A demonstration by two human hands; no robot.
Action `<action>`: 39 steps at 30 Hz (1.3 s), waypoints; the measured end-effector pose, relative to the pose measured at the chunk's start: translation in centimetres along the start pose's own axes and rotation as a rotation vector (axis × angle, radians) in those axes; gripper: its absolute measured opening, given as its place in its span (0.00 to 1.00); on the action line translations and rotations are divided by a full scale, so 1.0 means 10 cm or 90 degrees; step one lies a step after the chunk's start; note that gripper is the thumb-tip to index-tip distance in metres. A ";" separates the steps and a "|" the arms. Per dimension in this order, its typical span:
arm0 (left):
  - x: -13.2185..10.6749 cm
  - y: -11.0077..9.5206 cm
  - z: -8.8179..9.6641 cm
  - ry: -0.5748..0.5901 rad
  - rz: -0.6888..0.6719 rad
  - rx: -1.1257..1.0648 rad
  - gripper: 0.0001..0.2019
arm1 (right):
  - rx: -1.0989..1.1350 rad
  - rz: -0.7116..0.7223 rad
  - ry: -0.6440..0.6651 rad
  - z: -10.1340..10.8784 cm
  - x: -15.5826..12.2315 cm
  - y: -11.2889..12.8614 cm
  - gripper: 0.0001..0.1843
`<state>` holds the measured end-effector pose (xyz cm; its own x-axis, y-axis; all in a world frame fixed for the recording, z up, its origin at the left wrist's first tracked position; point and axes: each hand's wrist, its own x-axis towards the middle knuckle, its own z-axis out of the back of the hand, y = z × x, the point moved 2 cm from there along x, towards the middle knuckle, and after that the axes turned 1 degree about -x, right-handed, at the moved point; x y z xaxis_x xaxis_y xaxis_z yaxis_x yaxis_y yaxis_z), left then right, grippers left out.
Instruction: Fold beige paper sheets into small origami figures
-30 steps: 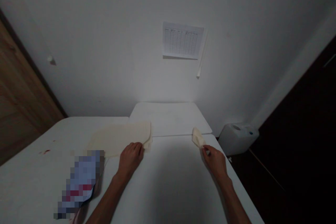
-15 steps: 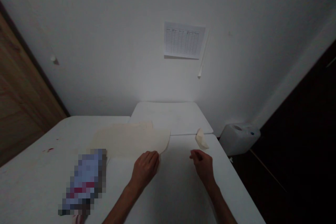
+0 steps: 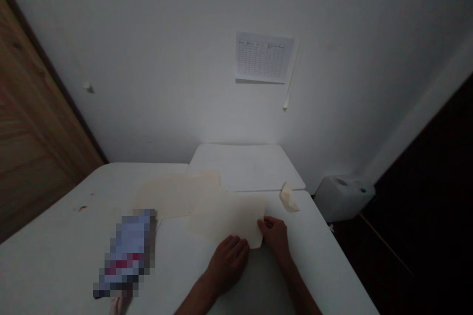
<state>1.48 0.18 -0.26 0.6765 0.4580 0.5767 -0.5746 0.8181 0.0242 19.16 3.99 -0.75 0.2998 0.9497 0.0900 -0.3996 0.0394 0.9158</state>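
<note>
A thin cream sheet, cloth or paper, lies on the white table in front of me. At its near edge, my left hand is closed, fingers curled on the border. My right hand pinches the right edge between thumb and fingers. Another cream sheet is spread to the left, and the two sheets meet or overlap. Beyond my right hand rests a small folded cream scrap.
A blurred-out blue item with a red band lies on the left of the table. Right of the table stands a whitish plastic container. A printed chart hangs on the wall, and a wooden panel is at far left.
The held sheet has moved right and toward me, and now lies flatter. My left hand has shifted right and nearer; my right hand, empty before, now grips the sheet's right edge.
</note>
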 end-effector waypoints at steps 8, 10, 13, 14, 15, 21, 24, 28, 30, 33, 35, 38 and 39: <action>-0.02 0.21 0.11 -0.098 0.139 -0.053 0.08 | 0.043 0.011 0.023 0.07 -0.01 -0.10 0.23; -0.06 0.36 0.16 -0.128 0.211 -0.052 0.07 | 0.048 0.010 0.014 0.12 -0.02 -0.12 0.23; -0.14 0.59 0.25 -0.173 0.303 -0.060 0.08 | 0.056 0.005 0.002 0.20 -0.03 -0.15 0.25; -0.17 0.66 0.29 -0.186 0.337 -0.064 0.09 | 0.060 0.002 0.004 0.22 -0.03 -0.15 0.26; -0.19 0.73 0.32 -0.191 0.372 -0.071 0.10 | 0.063 -0.001 0.007 0.24 -0.03 -0.15 0.27; -0.33 0.99 0.38 -0.205 0.593 -0.142 0.22 | 0.113 -0.009 0.034 0.31 -0.03 -0.18 0.28; -0.36 1.06 0.36 -0.172 0.687 -0.244 0.25 | 0.121 -0.010 0.043 0.35 -0.02 -0.22 0.26; -0.39 1.14 0.39 -0.191 0.766 -0.261 0.26 | 0.142 -0.006 0.057 0.38 -0.02 -0.26 0.26; -0.40 1.16 0.40 -0.190 0.770 -0.281 0.26 | 0.152 -0.015 0.069 0.39 -0.01 -0.28 0.27; -0.40 1.18 0.39 -0.177 0.757 -0.368 0.23 | 0.144 -0.036 0.075 0.40 -0.01 -0.31 0.29; -0.41 1.18 0.38 -0.183 0.758 -0.413 0.21 | 0.138 -0.041 0.068 0.40 -0.01 -0.30 0.29; -0.43 1.19 0.37 -0.182 0.771 -0.433 0.21 | 0.132 -0.042 0.034 0.41 -0.02 -0.28 0.28; -0.43 1.20 0.37 -0.179 0.776 -0.432 0.21 | 0.124 -0.041 0.019 0.42 -0.02 -0.27 0.28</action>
<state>-10.05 6.67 0.58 -0.2317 0.9682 0.0946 -0.3393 0.0107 -0.9406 23.77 2.41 -1.57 0.2929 0.9559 0.0195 -0.2046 0.0427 0.9779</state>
